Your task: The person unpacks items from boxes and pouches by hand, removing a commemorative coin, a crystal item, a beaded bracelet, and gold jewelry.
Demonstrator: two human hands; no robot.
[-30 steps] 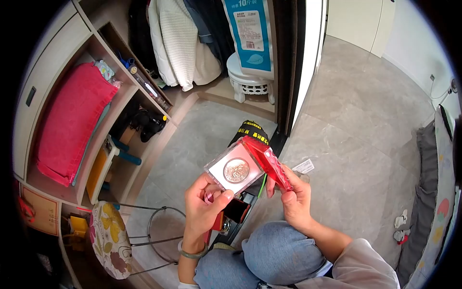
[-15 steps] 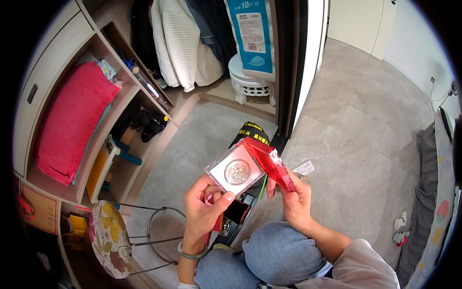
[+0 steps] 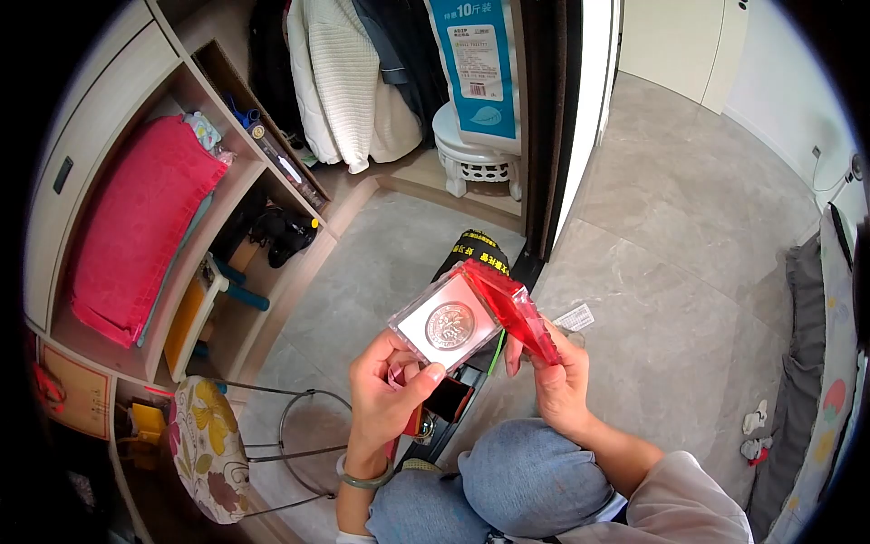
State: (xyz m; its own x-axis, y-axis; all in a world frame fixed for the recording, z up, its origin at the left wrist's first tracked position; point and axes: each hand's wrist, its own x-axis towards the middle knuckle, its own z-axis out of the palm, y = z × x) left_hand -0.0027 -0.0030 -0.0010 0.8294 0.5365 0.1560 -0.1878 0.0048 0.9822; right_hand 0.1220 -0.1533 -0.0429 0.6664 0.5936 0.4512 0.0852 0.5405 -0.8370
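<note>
My left hand [image 3: 388,385] grips a square clear case [image 3: 419,324] by its lower corner, thumb on its front edge. A round silver coin [image 3: 450,325] sits in the white middle of the case. In my right hand [image 3: 560,376] is a red wrapper [image 3: 518,315], pinched at its lower end and tilted. Its upper part meets the right side of the case. Behind them stands a black item with yellow lettering [image 3: 478,247], partly hidden. Below the case lies a dark, red-edged box [image 3: 448,399], near my knees.
A flowered round stool [image 3: 207,451] with metal legs stands at lower left. Shelves on the left hold a pink cushion [image 3: 149,227]. A white stool [image 3: 478,161] carries a blue and white bag [image 3: 478,74]. A white label [image 3: 574,317] lies on the floor at right.
The red wrapper has tilted slightly, showing more of its face. The case has shifted only a little, and both hands keep their hold.
</note>
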